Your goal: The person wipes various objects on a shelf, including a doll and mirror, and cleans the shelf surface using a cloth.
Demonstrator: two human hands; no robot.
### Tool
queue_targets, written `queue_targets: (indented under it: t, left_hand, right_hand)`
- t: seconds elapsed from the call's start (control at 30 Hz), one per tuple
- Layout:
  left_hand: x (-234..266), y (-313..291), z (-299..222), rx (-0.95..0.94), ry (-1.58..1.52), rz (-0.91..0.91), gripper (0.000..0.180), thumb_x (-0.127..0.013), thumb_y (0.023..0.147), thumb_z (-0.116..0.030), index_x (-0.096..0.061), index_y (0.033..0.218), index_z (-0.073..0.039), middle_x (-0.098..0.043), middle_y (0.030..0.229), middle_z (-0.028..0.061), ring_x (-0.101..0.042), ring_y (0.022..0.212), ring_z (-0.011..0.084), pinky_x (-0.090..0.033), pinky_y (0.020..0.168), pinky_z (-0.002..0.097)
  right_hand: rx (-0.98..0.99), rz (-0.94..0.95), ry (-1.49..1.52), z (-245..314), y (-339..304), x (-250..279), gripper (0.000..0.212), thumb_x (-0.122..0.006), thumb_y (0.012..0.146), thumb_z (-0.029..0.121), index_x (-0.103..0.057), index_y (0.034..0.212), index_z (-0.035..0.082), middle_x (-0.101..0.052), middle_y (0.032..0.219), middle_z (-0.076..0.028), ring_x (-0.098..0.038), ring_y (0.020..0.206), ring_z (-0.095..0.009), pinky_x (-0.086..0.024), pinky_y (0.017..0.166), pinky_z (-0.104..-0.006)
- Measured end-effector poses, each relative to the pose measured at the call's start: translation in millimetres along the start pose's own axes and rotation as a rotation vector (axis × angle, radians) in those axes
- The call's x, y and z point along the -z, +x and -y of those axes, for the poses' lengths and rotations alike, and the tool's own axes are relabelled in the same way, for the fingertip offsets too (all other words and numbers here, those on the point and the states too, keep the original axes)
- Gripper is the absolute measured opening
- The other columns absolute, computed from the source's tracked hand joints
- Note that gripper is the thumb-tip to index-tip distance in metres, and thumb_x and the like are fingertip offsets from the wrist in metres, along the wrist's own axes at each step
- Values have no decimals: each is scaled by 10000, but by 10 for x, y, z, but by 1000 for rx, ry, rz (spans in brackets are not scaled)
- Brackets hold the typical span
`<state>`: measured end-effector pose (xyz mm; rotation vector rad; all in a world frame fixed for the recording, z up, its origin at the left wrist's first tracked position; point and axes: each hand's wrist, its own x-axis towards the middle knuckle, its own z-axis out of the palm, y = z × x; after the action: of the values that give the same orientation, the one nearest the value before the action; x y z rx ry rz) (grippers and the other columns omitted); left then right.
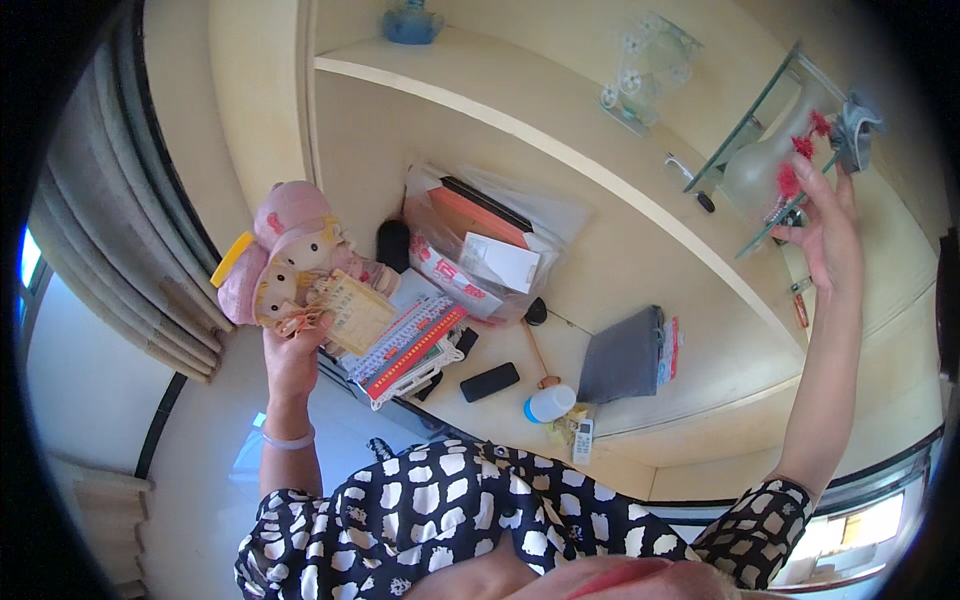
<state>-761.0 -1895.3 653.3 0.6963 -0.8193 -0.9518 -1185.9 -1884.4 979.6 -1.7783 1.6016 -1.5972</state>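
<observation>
My left hand (pixel 292 352) is closed on a tan printed card (pixel 354 311), with crumpled orange-beige material at its fingertips. Right behind it sit two plush dolls in pink hats (pixel 290 212), leaning together. A stack of books and papers (pixel 410 350) lies to the right of the card. High on the right, my right hand (pixel 828 235) reaches to the shelf with its fingers spread. Its fingertips are beside red tufted decorations (pixel 789 180) and a glass pane (pixel 765 225). A frosted vase (pixel 752 172) stands just left of them, and a grey-blue ornament (pixel 858 130) is beyond the fingers.
Below the curved shelf (pixel 520 125), a clear plastic bag (pixel 560 225) holds boxes. A black phone (pixel 490 382), a white-and-blue bottle (pixel 550 404), a remote control (pixel 582 441) and a grey folder (pixel 622 358) lie nearby. Grey curtains (pixel 120 220) hang at the left.
</observation>
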Motion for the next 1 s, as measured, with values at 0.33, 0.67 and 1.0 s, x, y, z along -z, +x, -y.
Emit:
queue_targets:
  t: [0.33, 0.67, 1.0]
  left_hand:
    - [279, 46, -79, 44, -9, -134, 435, -617, 715, 124, -507, 1131, 57, -597, 1062, 115, -601, 959, 202, -482, 825, 302]
    - [889, -56, -214, 0, 43, -336, 429, -615, 726, 121, -495, 1135, 63, -598, 1056, 120, -603, 939, 198, -486, 807, 307]
    - [1527, 70, -154, 16, 130, -489, 233, -621, 765, 59, -574, 993, 49, -615, 992, 108, -601, 898, 183, -494, 797, 314]
  right_hand:
    - [111, 218, 28, 328, 535, -1456, 1026, -759, 698, 406, -127, 1429, 63, -423, 1331, -158, -387, 1250, -330, -376, 861, -627]
    - [74, -60, -76, 181, 1753, -2719, 1346, -843, 526, 464, 52, 1403, -26, -324, 1360, -273, -412, 1225, -382, -370, 935, -622]
    - [-133, -232, -299, -132, 2434, -3766, 1440, -851, 472, 478, 111, 1399, -60, -266, 1382, -320, -385, 1246, -382, -338, 1038, -351]
